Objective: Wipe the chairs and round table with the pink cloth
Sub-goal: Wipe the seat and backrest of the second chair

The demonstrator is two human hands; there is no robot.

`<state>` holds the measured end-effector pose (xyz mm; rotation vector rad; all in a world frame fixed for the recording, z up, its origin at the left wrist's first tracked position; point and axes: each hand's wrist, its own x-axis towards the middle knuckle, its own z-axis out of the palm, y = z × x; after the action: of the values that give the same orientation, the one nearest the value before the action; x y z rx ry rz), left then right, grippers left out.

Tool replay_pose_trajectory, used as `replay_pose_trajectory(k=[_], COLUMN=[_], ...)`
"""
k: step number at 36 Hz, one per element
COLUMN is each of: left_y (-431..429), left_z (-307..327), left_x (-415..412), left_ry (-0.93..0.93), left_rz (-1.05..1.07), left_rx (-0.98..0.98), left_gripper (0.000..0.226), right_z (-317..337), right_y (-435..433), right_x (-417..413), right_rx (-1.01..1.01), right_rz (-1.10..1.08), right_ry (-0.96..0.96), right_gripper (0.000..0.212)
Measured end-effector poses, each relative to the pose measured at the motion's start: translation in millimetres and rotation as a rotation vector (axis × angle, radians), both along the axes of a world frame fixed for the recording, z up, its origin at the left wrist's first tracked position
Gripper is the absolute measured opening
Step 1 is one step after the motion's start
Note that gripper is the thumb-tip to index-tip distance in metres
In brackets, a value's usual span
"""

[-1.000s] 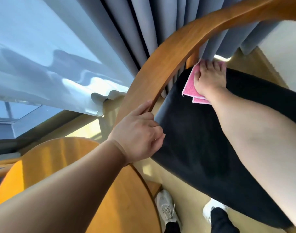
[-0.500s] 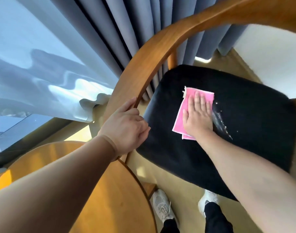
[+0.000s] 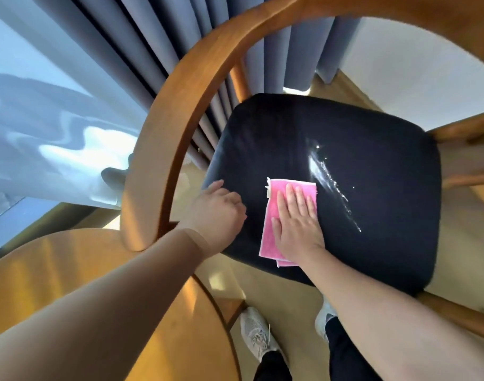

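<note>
- Right hand [image 3: 296, 226] is flat on the cloth [image 3: 271, 215], fingers straight and together. It presses down and grips nothing.
- The pink cloth lies folded on the chair's black seat [image 3: 373, 138], toward its left front, partly under that palm.
- Just right of the cloth, a wet streak [image 3: 326, 174] glistens across the seat.
- Left hand [image 3: 217, 210] sits at the seat's left edge with fingers curled. I cannot tell whether it grips the edge or only rests there.
- The chair's curved wooden rail [image 3: 164, 138] arcs over and around the seat, just left of that hand.
- The round table [image 3: 70, 270] is at lower left, beside the chair.
- Grey curtain [image 3: 142, 50] hangs behind.
</note>
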<state>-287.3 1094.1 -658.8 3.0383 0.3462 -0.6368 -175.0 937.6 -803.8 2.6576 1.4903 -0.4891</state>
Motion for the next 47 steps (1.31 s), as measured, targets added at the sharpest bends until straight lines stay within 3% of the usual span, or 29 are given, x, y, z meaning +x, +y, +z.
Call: replay_pose_trajectory(k=[3,7,14,24,30,47], left_y=[-8,-16,-22,-24,-21,-25], left_z=[-34,-69,-92,-92,-93,-102], left_x=[-4,-5,2,9,10,4], left_ry=[0.029,0.154,0.198,0.301,0.307,0.283], left_rz=[0.150,0.283,0.443,0.453,0.457,0.452], left_rx=[-0.076,-0.159,-0.327,-0.371,-0.404,-0.396], left_gripper=[0.036,0.056,0.074,0.089,0.090,0.090], right_z=[-1,-1,-2,3,3,5], right_y=[0,3,30,126,171,142], right_x=[0,3,35,124,168,181], right_rx=[0.000,0.024,0.029,0.028,0.022,0.029], right_rz=[0.004,0.022,0.113,0.218,0.175,-0.077], right_ry=[0.021,0.040,0.036,-0.035,-0.060,-0.052], right_gripper=[0.063,0.062,0.062,0.067,0.067,0.065])
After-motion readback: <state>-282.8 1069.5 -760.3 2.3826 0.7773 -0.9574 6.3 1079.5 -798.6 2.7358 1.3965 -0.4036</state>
